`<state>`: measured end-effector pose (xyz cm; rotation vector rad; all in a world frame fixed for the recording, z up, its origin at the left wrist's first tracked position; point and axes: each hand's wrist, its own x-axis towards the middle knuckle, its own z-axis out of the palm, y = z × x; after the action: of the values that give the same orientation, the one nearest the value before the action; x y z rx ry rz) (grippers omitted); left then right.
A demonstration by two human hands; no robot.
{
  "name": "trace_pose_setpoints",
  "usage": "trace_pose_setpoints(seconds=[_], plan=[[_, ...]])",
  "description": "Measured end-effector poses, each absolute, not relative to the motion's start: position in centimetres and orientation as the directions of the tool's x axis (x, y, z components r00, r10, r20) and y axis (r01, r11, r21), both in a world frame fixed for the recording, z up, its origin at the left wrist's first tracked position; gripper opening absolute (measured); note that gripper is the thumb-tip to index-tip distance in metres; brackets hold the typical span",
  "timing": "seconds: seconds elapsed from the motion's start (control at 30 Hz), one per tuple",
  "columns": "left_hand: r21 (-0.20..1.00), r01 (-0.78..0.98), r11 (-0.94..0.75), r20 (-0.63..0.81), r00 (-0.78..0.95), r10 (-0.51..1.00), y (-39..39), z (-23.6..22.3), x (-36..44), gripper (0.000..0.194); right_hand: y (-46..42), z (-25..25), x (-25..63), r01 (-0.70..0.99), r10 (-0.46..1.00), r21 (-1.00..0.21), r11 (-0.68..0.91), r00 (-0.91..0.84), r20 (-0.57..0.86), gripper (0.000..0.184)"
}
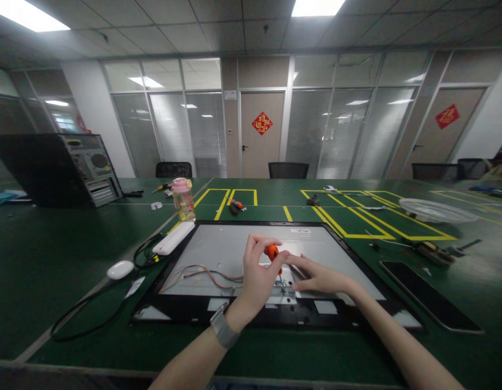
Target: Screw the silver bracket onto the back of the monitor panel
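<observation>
A flat screen panel [234, 238] with a black frame and grey back lies on the table before me. My left hand [256, 271] is closed around the orange handle of a screwdriver [272, 251], which stands nearly upright. Its tip points down at a small metal bracket [286, 292] near the panel's front edge; whether it touches a screw I cannot make out. Beside it, my right hand [318, 275] has thumb and fingers apart, the fingertips close to the left thumb and the bracket. Thin coloured wires [212, 274] run across the panel to the left.
Left of the panel are a white power strip [175, 238], a white mouse [120, 270], a pink-lidded bottle [183, 200] and an open computer case [78, 168]. A black phone-like slab [429, 295] and a gripper-like tool [435, 252] lie right. Another screwdriver [236, 204] lies behind.
</observation>
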<state>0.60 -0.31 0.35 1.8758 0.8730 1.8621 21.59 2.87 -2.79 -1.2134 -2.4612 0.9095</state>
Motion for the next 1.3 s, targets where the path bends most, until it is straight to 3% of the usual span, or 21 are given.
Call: trace_pose_setpoints(seconds=[0.4, 0.63, 0.83, 1.03, 1.3], plan=[[0.709, 0.056, -0.703, 0.704, -0.011, 0.710, -0.41, 0.32, 0.48, 0.020, 2.73, -2.66, 21.60, 0.653, 0.799, -0.625, 0.428, -0.596, -0.076, 0.078], [0.650, 0.164, -0.742, 0.758, -0.058, 0.650, -0.48, 0.46, 0.54, 0.011, 2.58, -2.46, 21.53, 0.649, 0.797, -0.626, 0.432, -0.600, -0.071, 0.079], [0.684, 0.072, -0.726, 0.728, -0.002, 0.685, -0.56, 0.53, 0.41, 0.026, 2.63, -2.52, 21.56, 0.656, 0.801, -0.627, 0.421, -0.593, -0.082, 0.078], [0.685, 0.114, -0.720, 0.725, -0.005, 0.689, -0.46, 0.24, 0.42, 0.018, 2.47, -2.25, 21.38, 0.648, 0.796, -0.623, 0.437, -0.602, -0.068, 0.079], [0.677, 0.042, -0.735, 0.734, 0.046, 0.678, -0.60, 0.44, 0.41, 0.028, 2.76, -2.66, 21.58, 0.645, 0.788, -0.616, 0.452, -0.613, -0.063, 0.076]])
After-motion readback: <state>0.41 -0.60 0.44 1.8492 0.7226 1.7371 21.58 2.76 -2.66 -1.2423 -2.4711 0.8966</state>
